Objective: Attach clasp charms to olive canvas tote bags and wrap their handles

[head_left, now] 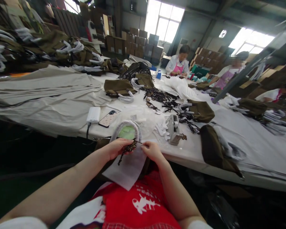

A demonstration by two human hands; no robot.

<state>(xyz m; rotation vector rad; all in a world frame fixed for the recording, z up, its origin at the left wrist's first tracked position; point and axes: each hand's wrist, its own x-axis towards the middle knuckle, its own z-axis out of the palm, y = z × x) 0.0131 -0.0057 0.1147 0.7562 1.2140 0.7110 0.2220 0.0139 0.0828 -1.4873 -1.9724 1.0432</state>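
Note:
Pinched in my left hand (119, 148) is a leopard-patterned charm (131, 146) with a dark cord that dangles below my fingers. My right hand (152, 151) is closed on the far end of a thin dark strap (138, 142) that runs across from the charm. Beneath both hands lies an olive bag, mostly hidden, with a white-wrapped handle (126, 123) arching up at the table edge. A white sheet (125, 168) hangs from it towards my red apron (143, 200). Some light green material shows inside the handle's loop.
A phone (109, 118) and a white power bank (93, 115) with a cable lie to the left. A grey dispenser (173, 130) stands right of centre, near white tags (162, 128). Olive bags (201, 111) and a heap of charms (159, 95) lie beyond. Several people work farther back.

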